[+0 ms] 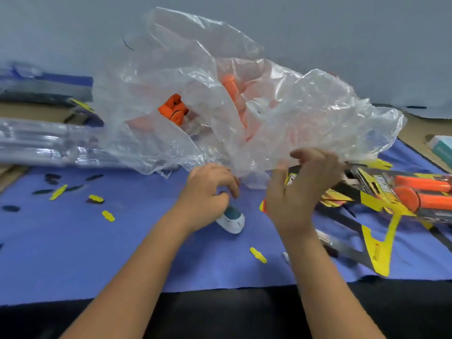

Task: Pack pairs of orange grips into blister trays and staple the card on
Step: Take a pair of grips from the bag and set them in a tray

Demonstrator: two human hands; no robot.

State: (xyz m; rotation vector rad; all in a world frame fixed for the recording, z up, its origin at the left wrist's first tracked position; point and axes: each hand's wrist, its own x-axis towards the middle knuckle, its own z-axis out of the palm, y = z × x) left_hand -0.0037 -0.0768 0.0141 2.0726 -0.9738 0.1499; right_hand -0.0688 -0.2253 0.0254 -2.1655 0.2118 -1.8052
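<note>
The clear plastic bag [220, 94] of orange grips [173, 110] is pinched by the raised right hand [298, 192]; the stapler [232, 220] is gripped by the left hand [208, 189].

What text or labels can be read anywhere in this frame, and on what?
None legible.
Yellow-and-black cards under the packed grips: print present, too blurred to read.
Card edge behind the right hand: lettering blurred, unreadable.
White-and-teal stapler: no marking visible.
</note>
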